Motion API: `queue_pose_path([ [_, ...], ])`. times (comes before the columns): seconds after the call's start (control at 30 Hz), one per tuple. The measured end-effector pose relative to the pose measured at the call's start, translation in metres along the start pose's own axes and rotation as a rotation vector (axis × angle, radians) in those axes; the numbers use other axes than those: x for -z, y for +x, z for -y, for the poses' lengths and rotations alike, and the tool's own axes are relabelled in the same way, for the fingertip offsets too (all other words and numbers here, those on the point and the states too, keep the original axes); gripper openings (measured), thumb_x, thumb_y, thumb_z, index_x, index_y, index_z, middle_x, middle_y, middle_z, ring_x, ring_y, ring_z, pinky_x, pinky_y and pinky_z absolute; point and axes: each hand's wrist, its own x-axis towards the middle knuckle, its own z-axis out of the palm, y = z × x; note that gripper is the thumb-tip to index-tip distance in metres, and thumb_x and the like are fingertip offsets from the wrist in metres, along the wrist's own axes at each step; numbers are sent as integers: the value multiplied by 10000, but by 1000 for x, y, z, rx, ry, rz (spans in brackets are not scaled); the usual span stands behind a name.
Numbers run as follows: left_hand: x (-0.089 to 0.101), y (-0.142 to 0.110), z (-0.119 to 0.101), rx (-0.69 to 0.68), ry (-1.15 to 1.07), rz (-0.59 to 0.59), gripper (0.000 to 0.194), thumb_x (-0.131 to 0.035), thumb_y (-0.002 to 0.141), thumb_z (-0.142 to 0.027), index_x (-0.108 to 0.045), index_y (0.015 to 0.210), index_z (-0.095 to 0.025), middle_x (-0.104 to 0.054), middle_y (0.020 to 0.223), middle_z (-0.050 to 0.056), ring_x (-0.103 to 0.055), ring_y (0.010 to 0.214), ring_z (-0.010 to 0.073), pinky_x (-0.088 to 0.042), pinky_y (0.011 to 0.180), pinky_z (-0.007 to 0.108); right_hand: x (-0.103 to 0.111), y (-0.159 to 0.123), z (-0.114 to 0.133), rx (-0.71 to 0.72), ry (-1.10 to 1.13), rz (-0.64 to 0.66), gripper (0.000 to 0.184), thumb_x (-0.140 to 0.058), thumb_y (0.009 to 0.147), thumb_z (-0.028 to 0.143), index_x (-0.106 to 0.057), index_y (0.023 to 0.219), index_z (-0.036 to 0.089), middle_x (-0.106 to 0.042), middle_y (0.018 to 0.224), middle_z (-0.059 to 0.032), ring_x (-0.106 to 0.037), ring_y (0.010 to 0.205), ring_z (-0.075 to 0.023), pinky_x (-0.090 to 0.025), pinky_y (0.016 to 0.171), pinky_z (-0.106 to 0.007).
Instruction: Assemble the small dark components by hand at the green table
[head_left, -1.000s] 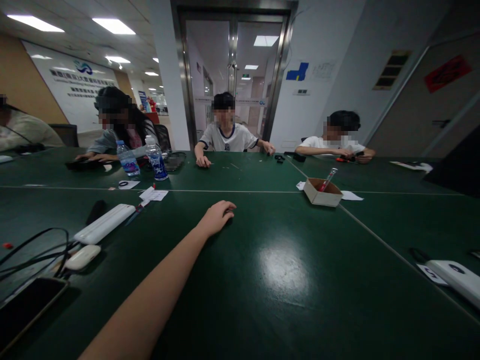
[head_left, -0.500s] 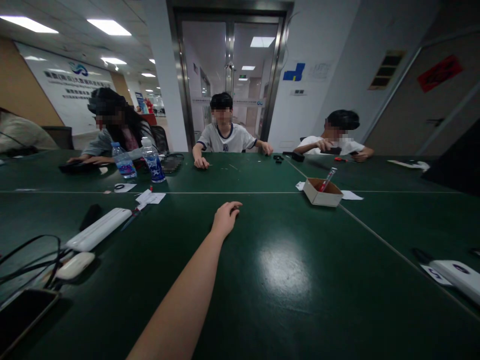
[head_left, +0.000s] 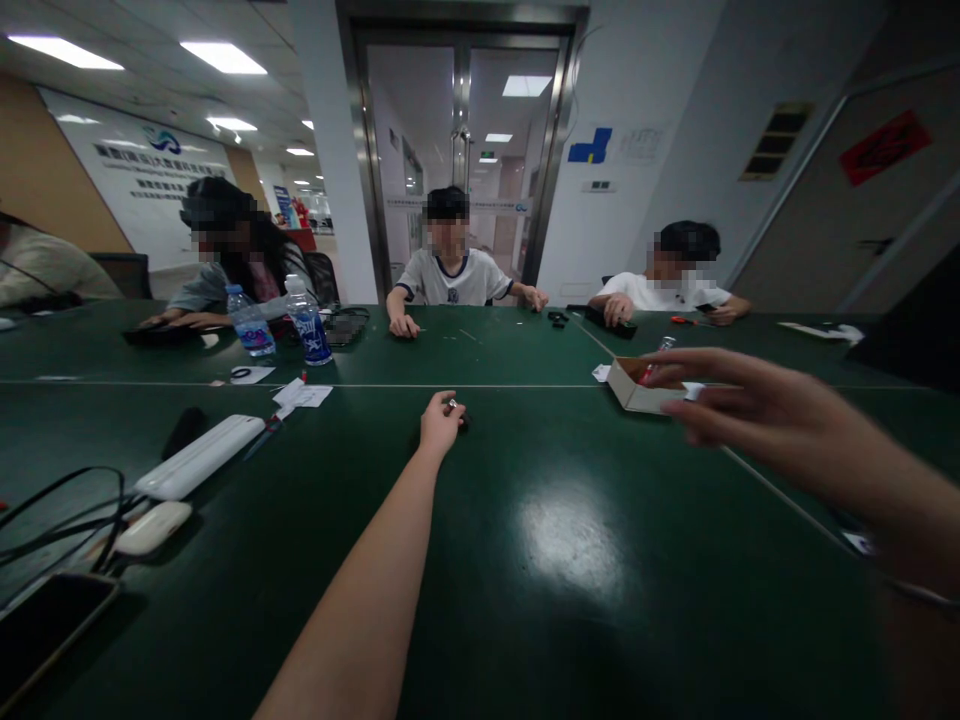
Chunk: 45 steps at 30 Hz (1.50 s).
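Note:
Near the middle of the table, my left hand (head_left: 441,424) is closed around a small dark object with a shiny metal bit (head_left: 451,405); most of it is hidden by the fingers, so I cannot tell its kind. My right hand (head_left: 780,410) is blurred and hovers at the right, its thumb and fingers apart with nothing visible between them. Just beyond its fingertips stands a small open cardboard box (head_left: 637,392). A clear tube with a red part (head_left: 663,350) sticks up from that box, partly covered by the fingers.
On the left lie a white power strip (head_left: 202,460), a white mouse-like case (head_left: 156,528), cables and a phone (head_left: 56,635). Two bottles (head_left: 309,325) stand farther back. Across the table sit several people, one person (head_left: 450,275) directly opposite with both hands on the tabletop.
My right hand has come into view from the right and reaches over the box. My left hand has turned and drawn slightly back, now showing the small shiny object in its fingers.

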Motion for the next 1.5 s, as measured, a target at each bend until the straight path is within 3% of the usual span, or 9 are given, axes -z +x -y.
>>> queue_pose_path([
  [0.1, 5, 3, -5, 70, -234, -56, 353, -620, 855, -111, -556, 1200, -146, -668, 1038, 110, -666, 863, 146, -548, 750, 245, -73, 56, -6, -99, 263, 346, 261, -626, 912, 184, -600, 1170, 163, -648, 1009, -79, -642, 621, -115, -545, 560, -219],
  [0.17, 7, 1, -5, 30, -355, -76, 297, -624, 854, -120, -584, 1147, -144, -670, 1064, 117, -661, 935, 159, -541, 762, 235, -134, 84, -18, -206, 404, 433, 253, -654, 901, 191, -590, 1140, 138, -654, 890, -67, -640, 562, -125, -544, 500, -204],
  [0.23, 8, 0, -2, -17, -443, -95, 279, -664, 827, -151, -605, 1100, -140, -676, 1065, 122, -657, 969, 178, -535, 773, 244, -190, 99, -32, -355, 549, 430, 315, -663, 904, 206, -539, 1182, 122, -645, 789, -52, -641, 521, -147, -546, 458, -211],
  [0.3, 7, 0, 1, -50, -505, -101, 316, -719, 780, -197, -613, 1071, -135, -681, 1055, 129, -657, 979, 196, -531, 780, 258, -232, 103, -44, -436, 727, 404, 367, -659, 915, 226, -490, 1220, 113, -648, 752, -57, -652, 521, -164, -560, 465, -223],
  [0.4, 2, 2, 4, -88, -525, -39, 365, -766, 725, -260, -626, 1038, -137, -683, 1067, 136, -651, 996, 217, -534, 794, 279, -268, 100, -58, -376, 1001, 310, 297, -661, 906, 199, -514, 1151, 122, -663, 757, -63, -674, 576, -168, -590, 553, -244],
  [0.6, -1, 3, 7, -122, -400, 144, 291, -711, 777, -291, -656, 1024, -147, -681, 1077, 123, -644, 1006, 225, -542, 871, 353, -279, 97, -81, -239, 1133, 138, 286, -763, 770, 160, -591, 998, 160, -668, 739, -22, -676, 593, -160, -587, 568, -242],
  [0.83, 12, 2, 9, -260, 30, 87, 208, -608, 818, -145, -688, 1009, -170, -705, 966, 88, -661, 900, 213, -521, 868, 366, -278, 95, -83, -243, 1170, 91, 306, -791, 722, 134, -641, 987, 165, -679, 776, -33, -698, 670, -172, -602, 643, -255],
  [1.0, 14, -3, 3, -300, 29, 63, 152, -639, 795, -144, -660, 943, -168, -703, 933, 75, -663, 865, 194, -517, 817, 327, -278, 94, -83, -247, 1191, 79, 255, -794, 745, 172, -651, 956, 167, -680, 770, -39, -703, 681, -185, -611, 657, -278],
  [1.5, 15, -5, 1, -220, 24, 59, 118, -656, 806, -248, -678, 878, -158, -699, 816, 67, -669, 778, 191, -514, 731, 300, -279, 95, -88, -210, 1211, 99, 319, -818, 705, 188, -646, 974, 173, -662, 824, -44, -699, 713, -190, -610, 733, -315],
])
